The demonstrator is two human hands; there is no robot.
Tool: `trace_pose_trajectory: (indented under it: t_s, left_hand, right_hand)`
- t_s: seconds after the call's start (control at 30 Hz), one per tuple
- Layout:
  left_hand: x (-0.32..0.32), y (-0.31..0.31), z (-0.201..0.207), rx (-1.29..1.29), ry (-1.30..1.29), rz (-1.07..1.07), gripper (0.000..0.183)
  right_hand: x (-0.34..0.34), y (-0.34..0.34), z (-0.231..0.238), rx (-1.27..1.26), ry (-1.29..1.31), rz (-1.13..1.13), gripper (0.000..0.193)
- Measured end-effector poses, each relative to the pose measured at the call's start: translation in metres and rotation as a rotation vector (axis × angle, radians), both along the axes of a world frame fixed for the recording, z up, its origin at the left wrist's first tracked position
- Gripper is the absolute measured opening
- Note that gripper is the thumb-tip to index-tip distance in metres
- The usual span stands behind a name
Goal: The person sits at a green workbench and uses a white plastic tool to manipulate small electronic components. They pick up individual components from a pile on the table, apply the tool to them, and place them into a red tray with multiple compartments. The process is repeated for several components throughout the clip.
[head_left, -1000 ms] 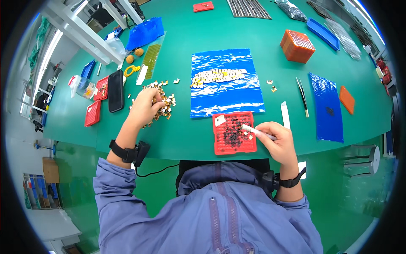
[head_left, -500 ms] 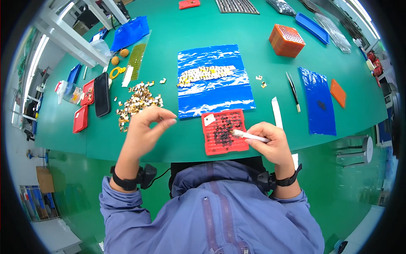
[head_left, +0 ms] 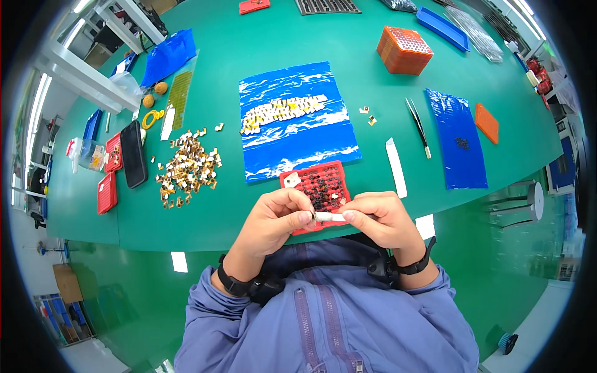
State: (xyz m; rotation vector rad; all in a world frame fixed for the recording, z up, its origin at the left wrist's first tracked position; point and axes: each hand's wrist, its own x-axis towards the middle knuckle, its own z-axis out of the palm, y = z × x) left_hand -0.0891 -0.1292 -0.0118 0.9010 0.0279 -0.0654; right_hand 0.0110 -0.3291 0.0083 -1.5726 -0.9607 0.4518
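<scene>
My right hand (head_left: 385, 222) grips a slim white pen-like tool (head_left: 329, 217), its tip pointing left. At that tip, the thumb and forefinger of my left hand (head_left: 277, 222) are pinched together. Something small and dark shows between them, too tiny to name. Both hands hover over the near part of a red ribbed tray (head_left: 336, 175) scattered with small black parts (head_left: 318, 196). A small whitish piece (head_left: 291, 180) lies in the tray's far left corner. Behind the tray, a blue film sheet (head_left: 298, 149) carries rows of small white-and-yellow pieces (head_left: 283, 113).
Left of the sheet lies a heap of gold-and-white pieces (head_left: 186, 168), with a black phone (head_left: 132, 154) beyond it. To the right are a white strip (head_left: 395, 168), tweezers (head_left: 418, 127) and a second blue sheet (head_left: 459, 168). Stacked orange trays (head_left: 401, 53) stand farther back.
My left hand has moved right and down from beside the heap to the tool's tip. My right hand has shifted slightly left and lower. The view has turned a little.
</scene>
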Motion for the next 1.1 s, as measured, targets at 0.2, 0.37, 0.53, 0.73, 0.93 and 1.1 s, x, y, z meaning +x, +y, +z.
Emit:
trace_pose_trajectory:
  t_s: [0.2, 0.37, 0.53, 0.73, 0.93, 1.1]
  left_hand:
    - [0.004, 0.001, -0.007, -0.138, -0.016, -0.096, 0.008]
    - [0.004, 0.003, -0.009, -0.103, -0.042, -0.106, 0.015]
    - [0.003, 0.004, -0.011, -0.122, -0.073, -0.088, 0.014]
    - [0.002, 0.005, -0.013, -0.227, -0.096, -0.093, 0.01]
    - [0.003, 0.005, -0.012, -0.196, -0.087, -0.101, 0.008]
    - [0.002, 0.006, -0.011, -0.188, -0.083, -0.09, 0.008]
  right_hand:
    - [0.009, 0.002, 0.007, 0.026, -0.077, 0.067, 0.008]
    - [0.005, 0.007, 0.011, -0.026, 0.02, 0.058, 0.008]
    - [0.004, 0.007, 0.014, -0.06, -0.049, 0.061, 0.007]
    - [0.004, 0.008, 0.021, -0.123, 0.115, 0.114, 0.008]
    - [0.007, 0.007, 0.017, -0.121, 0.166, 0.095, 0.012]
    - [0.012, 0.01, 0.011, -0.07, 0.06, 0.11, 0.008]
